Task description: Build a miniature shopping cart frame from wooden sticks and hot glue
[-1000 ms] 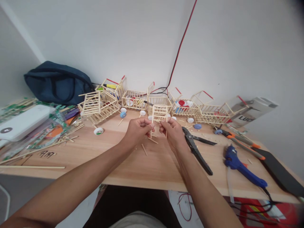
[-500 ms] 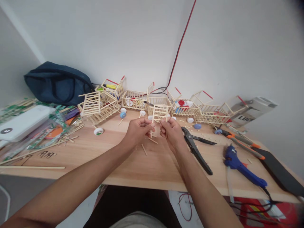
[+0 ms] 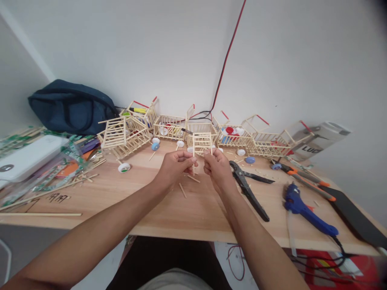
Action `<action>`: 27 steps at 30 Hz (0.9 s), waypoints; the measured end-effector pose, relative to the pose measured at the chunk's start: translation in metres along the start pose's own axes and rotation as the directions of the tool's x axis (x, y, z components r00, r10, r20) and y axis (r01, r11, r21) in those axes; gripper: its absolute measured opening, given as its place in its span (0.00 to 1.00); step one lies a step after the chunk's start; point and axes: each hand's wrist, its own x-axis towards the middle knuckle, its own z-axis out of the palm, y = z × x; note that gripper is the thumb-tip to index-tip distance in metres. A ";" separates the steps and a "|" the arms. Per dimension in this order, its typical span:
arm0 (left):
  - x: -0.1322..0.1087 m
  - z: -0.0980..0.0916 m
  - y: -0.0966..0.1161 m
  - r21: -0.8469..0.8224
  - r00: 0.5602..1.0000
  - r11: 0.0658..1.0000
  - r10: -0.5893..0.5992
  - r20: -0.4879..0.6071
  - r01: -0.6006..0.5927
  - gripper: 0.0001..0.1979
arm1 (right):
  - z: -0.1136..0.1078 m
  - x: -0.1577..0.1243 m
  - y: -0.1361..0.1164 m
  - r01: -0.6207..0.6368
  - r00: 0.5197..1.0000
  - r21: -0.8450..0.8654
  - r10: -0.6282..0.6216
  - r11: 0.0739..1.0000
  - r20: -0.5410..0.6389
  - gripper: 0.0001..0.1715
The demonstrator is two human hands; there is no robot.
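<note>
Between my hands is a small ladder-like frame of wooden sticks (image 3: 202, 137), held upright above the table. My left hand (image 3: 179, 163) pinches the lower part of its left stick, fingers closed. On the other side, my right hand (image 3: 217, 164) is closed on the right stick. Just behind stands a stick-built cart (image 3: 202, 128), partly hidden by the frame. Short loose sticks (image 3: 183, 190) lie on the wood below my left hand. Black-handled cutters (image 3: 249, 192) rest to the right of my right hand.
More stick carts (image 3: 127, 137) with bottle-cap wheels line the wall. A blue glue gun (image 3: 306, 211), orange-handled pliers (image 3: 314, 186) and a black phone-like slab (image 3: 355, 217) lie right. Left are a blue bag (image 3: 72, 106), a white device (image 3: 30, 159) and packaged sticks. A cable (image 3: 226, 60) hangs down the wall.
The view has shifted very slightly. The stick frame is tilted a little differently, its crossbars showing more plainly. Both hands keep their grip on it.
</note>
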 end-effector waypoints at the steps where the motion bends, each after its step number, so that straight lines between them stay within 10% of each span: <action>1: 0.000 0.000 0.001 -0.001 1.000 1.000 -0.007 0.007 0.007 0.15 | 0.000 0.000 -0.001 -0.003 1.000 -0.001 0.003 1.000 -0.003 0.17; 11: 0.007 -0.018 0.021 -0.034 0.982 0.995 0.085 -0.168 -0.092 0.11 | -0.009 0.004 -0.007 -0.003 0.999 0.047 0.005 0.999 -0.051 0.19; 27: 0.018 -0.021 0.004 -0.047 0.989 0.988 -0.147 -0.033 0.146 0.23 | -0.004 0.003 -0.004 -0.062 0.998 0.058 0.061 0.996 0.018 0.19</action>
